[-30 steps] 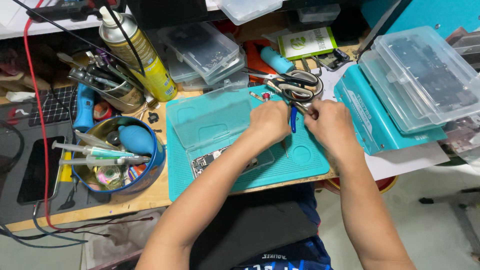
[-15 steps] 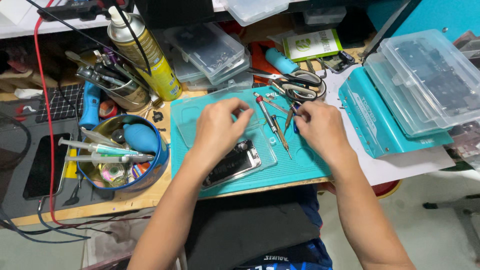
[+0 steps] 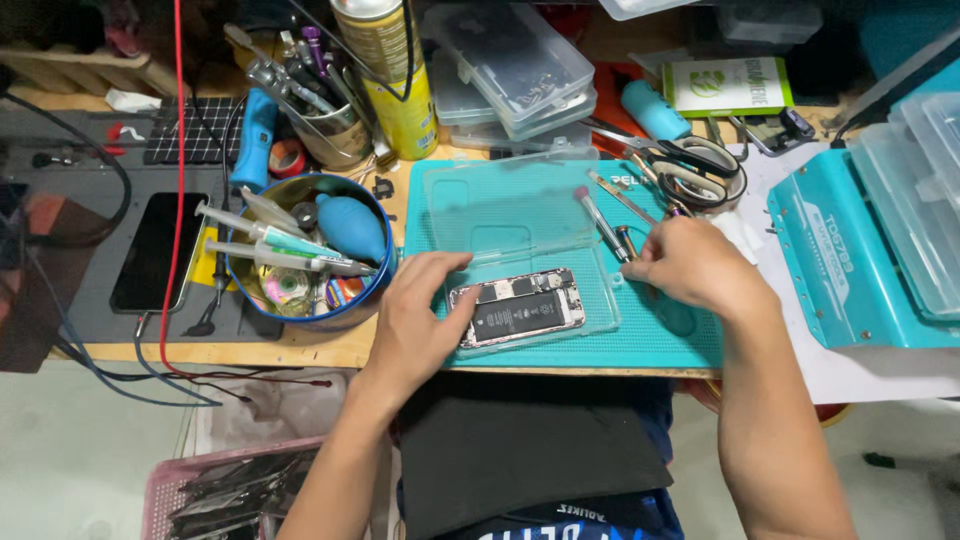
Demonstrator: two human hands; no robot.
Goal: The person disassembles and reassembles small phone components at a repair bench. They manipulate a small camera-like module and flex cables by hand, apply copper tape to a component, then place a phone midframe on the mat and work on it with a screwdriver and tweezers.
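- Starting at the desk's [image 3: 330,350] left edge: a dark phone [image 3: 152,250] lay face up on a grey pad, well apart from the work.
- Next came a round blue tin [image 3: 305,250] near the front edge, with syringes and a blue blower bulb in it; behind it stood a yellow spray can [image 3: 392,85].
- Left hand [image 3: 418,320] lay flat, fingers spread, pressing on the left end of the opened phone [image 3: 517,307], nothing pinched.
- That opened phone sat on a clear plastic tray [image 3: 520,225], on the teal mat [image 3: 660,335] toward the desk's front edge, its dark battery and boards bare.
- My read: light, stiff, thin, and fragile inside; best held by its outer frame edges, off the battery and boards.
- Right hand [image 3: 695,265] was curled just right of the tray, fingertips closed on a slim tool [image 3: 625,243]; beside it lay a red-tipped screwdriver [image 3: 598,220].
- Scissors [image 3: 690,160] lay behind the hand.
- A flat white-and-green packet [image 3: 728,87] sat near the back edge.
- A teal box [image 3: 850,270] with a clear organiser on it closed out the right edge.
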